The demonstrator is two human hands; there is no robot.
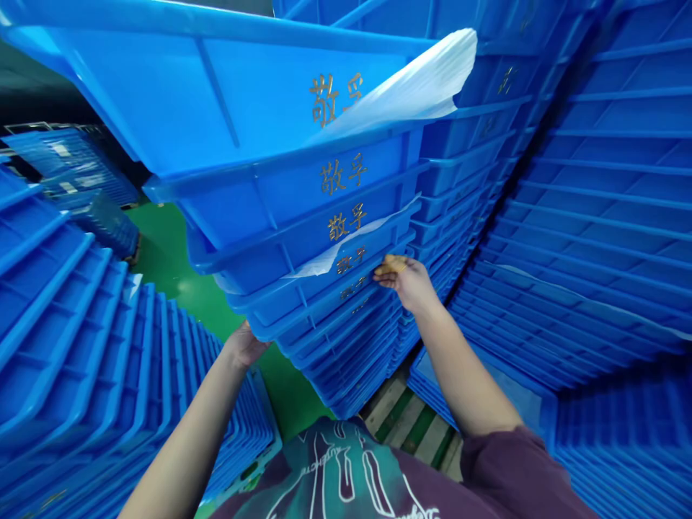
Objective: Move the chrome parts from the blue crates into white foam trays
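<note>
Crate stack (292, 194): nested before you; any lifting unclear
Right hand (408, 282): your fingers curl narrowly at its side, hold unclear
Left hand (247, 347): fingers hidden, can't tell

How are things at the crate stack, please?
Blue crates nested in a stack. Left grip at its left edge, partly hidden; right grip at its front. White sheet sticking out near the top.

Left hand (249, 346), right hand (406, 280): two, both mine. Shirt (329, 479): one, mine too. In stack (259, 94) before me: six gold marks (324, 101) I can count, two white sheets (416, 86); crates (210, 155) many, lower ones merging past my count.
</note>
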